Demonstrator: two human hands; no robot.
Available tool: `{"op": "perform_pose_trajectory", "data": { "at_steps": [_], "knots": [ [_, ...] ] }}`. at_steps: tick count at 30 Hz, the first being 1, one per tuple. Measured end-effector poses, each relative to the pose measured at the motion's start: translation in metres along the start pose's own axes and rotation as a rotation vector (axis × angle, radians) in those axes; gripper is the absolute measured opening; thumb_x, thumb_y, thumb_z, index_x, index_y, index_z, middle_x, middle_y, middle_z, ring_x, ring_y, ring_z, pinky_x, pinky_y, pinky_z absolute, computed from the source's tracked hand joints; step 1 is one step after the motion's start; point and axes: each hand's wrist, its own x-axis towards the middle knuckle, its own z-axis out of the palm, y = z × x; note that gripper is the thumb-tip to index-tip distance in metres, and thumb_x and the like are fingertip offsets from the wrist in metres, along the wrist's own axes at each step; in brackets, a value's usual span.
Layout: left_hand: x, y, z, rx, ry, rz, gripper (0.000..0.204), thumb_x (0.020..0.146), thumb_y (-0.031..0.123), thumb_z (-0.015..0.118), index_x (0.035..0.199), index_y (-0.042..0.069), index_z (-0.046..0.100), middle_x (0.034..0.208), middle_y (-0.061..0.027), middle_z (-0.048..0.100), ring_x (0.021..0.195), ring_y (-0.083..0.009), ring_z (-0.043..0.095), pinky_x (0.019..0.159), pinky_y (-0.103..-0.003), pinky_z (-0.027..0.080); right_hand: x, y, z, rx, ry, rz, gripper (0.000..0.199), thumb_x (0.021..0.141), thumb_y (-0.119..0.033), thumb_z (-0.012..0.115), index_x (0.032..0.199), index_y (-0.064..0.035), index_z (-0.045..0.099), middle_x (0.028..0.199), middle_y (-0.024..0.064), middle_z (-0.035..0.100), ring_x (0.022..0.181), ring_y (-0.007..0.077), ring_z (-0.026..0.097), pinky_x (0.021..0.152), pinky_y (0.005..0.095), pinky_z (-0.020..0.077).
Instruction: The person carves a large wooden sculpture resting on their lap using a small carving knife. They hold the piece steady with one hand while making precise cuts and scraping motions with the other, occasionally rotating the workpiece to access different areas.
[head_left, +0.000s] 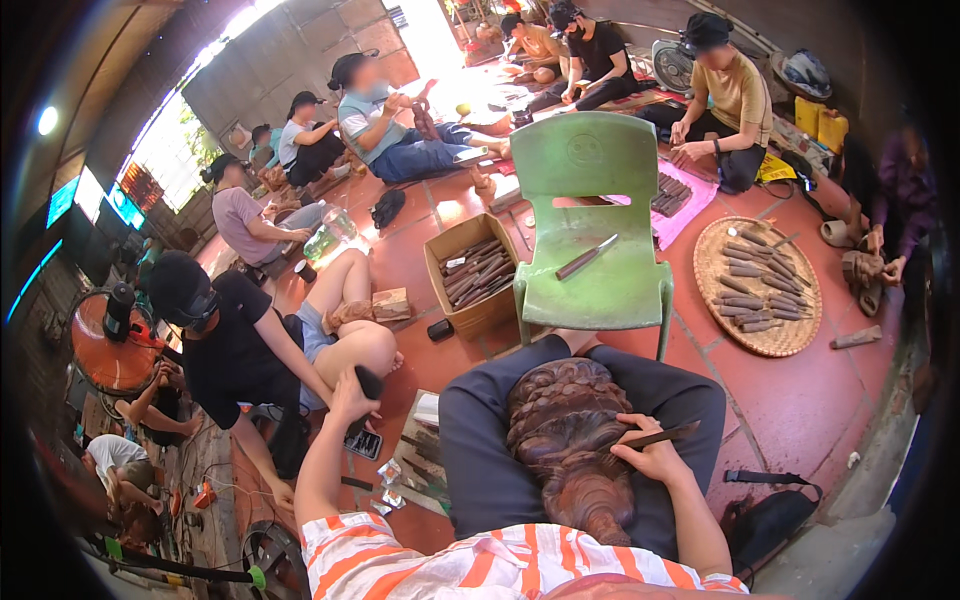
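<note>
A dark brown wood carving (566, 412), cut in layered folds, lies across my lap between my knees. My right hand (655, 460) rests on its right side, closed around a slim dark carving tool (672, 434) that points to the right. My left hand (350, 402) is off to the left, away from the carving. It grips a small dark block (369, 383) whose kind I cannot make out. In front of my knees stands a green plastic chair (585, 255) with a wooden-handled knife (587, 257) on its seat.
A cardboard box (470, 330) full of tools stands left of the chair. A round woven tray (712, 310) of tools lies to the right. Close on my left sits a person in black (235, 345), near a phone (364, 443). A black bag (770, 520) lies at right.
</note>
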Motion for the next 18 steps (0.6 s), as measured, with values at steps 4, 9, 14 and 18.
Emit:
{"op": "perform_pose_trajectory", "data": {
  "at_steps": [4,9,14,18],
  "knots": [
    [-0.050,-0.048,0.024,0.168,-0.219,-0.091,0.099,0.051,0.025,0.086,0.129,0.001,0.030,0.121,-0.0253,0.047,0.113,-0.0444,0.051,0.094,-0.053,0.044,-0.002,-0.001,0.001,-0.010,-0.002,0.007,0.020,0.080,-0.027,0.072,0.086,-0.0081,0.072,0.128,0.0116,0.055,0.118,0.0317,0.048,0.102,0.0434,0.0345],
    [-0.076,-0.077,0.042,0.296,-0.369,-0.112,0.103,0.051,0.028,0.087,0.131,0.001,0.028,0.126,-0.0237,0.046,0.119,-0.0425,0.047,0.098,-0.057,0.041,-0.002,-0.003,0.000,-0.028,-0.001,0.013,0.020,0.080,-0.027,0.072,0.086,-0.0083,0.072,0.128,0.0120,0.054,0.118,0.0321,0.048,0.102,0.0433,0.0350],
    [-0.090,-0.071,0.039,0.411,-0.497,-0.069,0.102,0.055,0.029,0.085,0.134,0.003,0.026,0.129,-0.0210,0.044,0.125,-0.0382,0.045,0.101,-0.057,0.039,-0.002,-0.003,0.000,-0.015,0.002,0.027,0.019,0.081,-0.027,0.071,0.086,-0.0086,0.072,0.128,0.0128,0.055,0.117,0.0327,0.049,0.101,0.0431,0.0357],
    [-0.096,-0.092,0.045,0.401,-0.463,0.011,0.108,0.049,0.033,0.089,0.133,0.000,0.029,0.126,-0.0216,0.046,0.124,-0.0399,0.044,0.103,-0.053,0.037,-0.003,-0.004,0.004,0.011,0.013,0.004,0.019,0.081,-0.027,0.071,0.086,-0.0087,0.072,0.128,0.0134,0.055,0.117,0.0331,0.050,0.100,0.0432,0.0359]
  ]
}}
